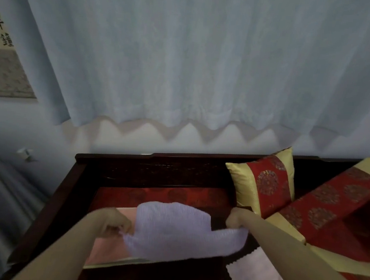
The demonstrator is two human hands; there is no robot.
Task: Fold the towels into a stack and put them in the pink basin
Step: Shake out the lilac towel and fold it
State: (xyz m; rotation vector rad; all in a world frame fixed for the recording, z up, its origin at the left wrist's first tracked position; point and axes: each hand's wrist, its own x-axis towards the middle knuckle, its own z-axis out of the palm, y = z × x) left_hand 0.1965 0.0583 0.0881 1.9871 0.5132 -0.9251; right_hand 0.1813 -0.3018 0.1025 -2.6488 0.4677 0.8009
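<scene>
Lilac towel [177, 231] pinched by left hand [113, 222] and right hand [237, 219] over bench [132, 164]; curtain [187, 61] behind.

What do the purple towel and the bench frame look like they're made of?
The purple towel looks like soft ribbed cloth, maybe cotton or microfibre: fine ridges, limp drape. The bench frame looks like dark varnished wood, judging by its reddish sheen and carved rail.
</scene>
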